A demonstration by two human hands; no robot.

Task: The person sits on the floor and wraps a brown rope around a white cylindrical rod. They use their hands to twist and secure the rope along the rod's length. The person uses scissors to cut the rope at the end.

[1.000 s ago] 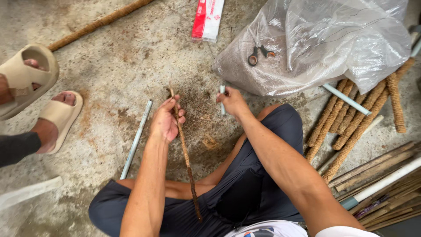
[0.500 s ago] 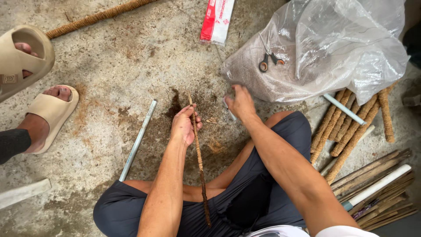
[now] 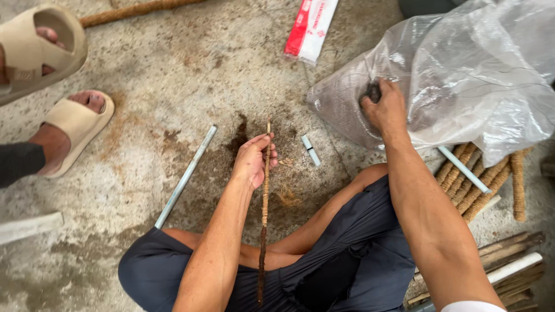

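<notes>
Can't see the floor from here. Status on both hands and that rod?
Left hand grip shut on the fibre-wrapped rod, upright. Right hand on the clear plastic bag, grip unclear. Nothing between them.

Concrete floor (image 3: 173,75), stained, with loose brown fibre scattered at centre. Long grey tube (image 3: 186,176) lay slantwise on it; a short white tube piece (image 3: 310,150) lay apart to its right. Red-and-white flat packet (image 3: 311,26) near the top edge. Fibre-wrapped pole (image 3: 136,10) along the upper left. Bundle of fibre-wrapped sticks (image 3: 480,185) at right, a white tube (image 3: 462,169) across them. Two beige sandals (image 3: 72,127) on another person's feet, at left. White strip (image 3: 29,228) at lower left.
</notes>
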